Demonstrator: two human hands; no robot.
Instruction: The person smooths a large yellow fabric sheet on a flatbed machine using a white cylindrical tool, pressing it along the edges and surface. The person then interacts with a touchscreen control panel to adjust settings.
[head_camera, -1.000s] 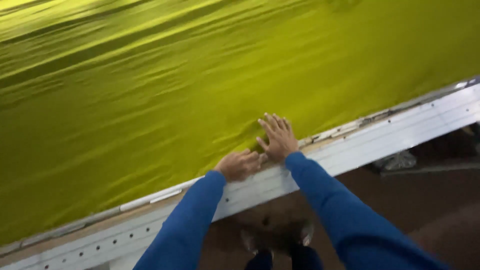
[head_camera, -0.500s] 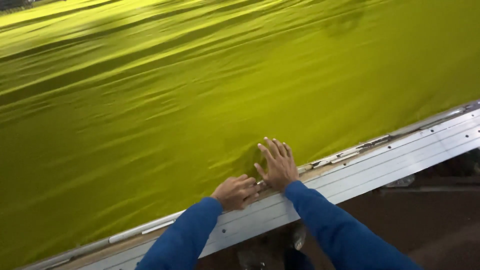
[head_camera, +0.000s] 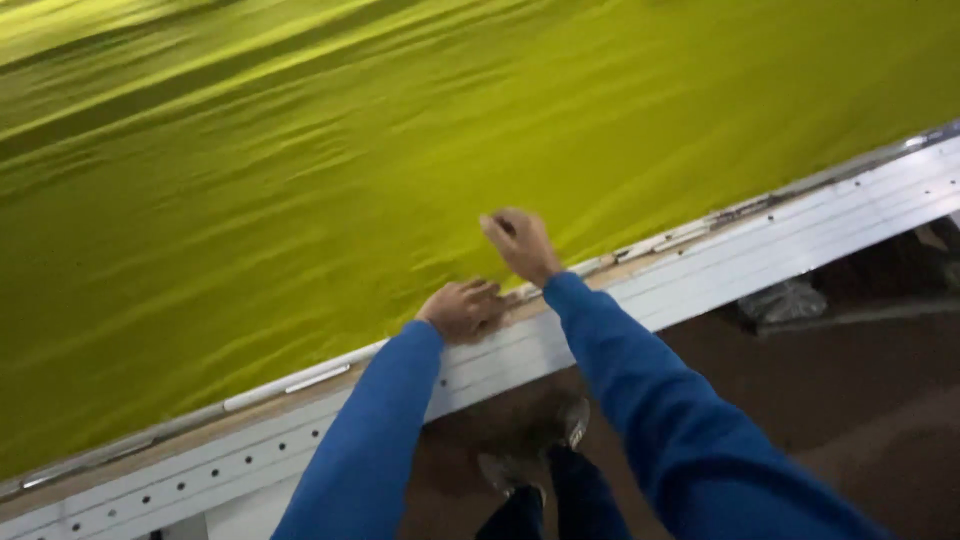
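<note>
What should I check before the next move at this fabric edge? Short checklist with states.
1. Left hand planted at the edge of the yellow-green fabric, on the table rail: ok.
2. Right hand flat on the fabric: not ok, it is curled and looks raised above the cloth.
3. Right hand's grip on a fold of fabric: cannot tell, the hand is blurred.
4. Fabric lying smooth: not ok, ripples run across it.
5. Fabric edge lined up along the rail: ok near the hands.
6. Shoes clear of the table frame: ok.
</note>
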